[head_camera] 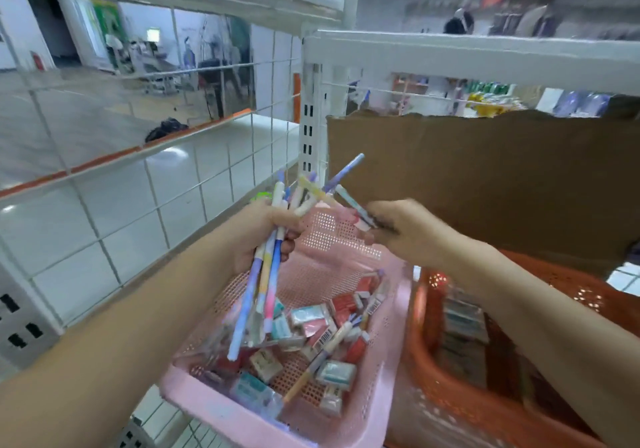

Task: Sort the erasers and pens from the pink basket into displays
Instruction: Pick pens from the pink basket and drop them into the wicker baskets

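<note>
Just above the pink basket, the person's left hand is curled tightly round a bundle of pens, which hang below the fist toward the basket's contents and fan out loosely above it. The right hand is level with the left and a little apart from it. Its fingers pinch the end of a single pale pen that slants up and to the left until its far end crosses the fanned tops of the bundle. Motion blur hides exactly how the right fingertips lie. Inside the basket sits a jumble of small wrapped erasers in red, teal and white, with a loose pen lying diagonally across them. The basket rests at the edge of a white shelf backed by a wire grid. Touching its right side is an orange basket holding dark items too blurred to identify. A torn sheet of brown cardboard stands upright behind both baskets and the right hand.
</note>
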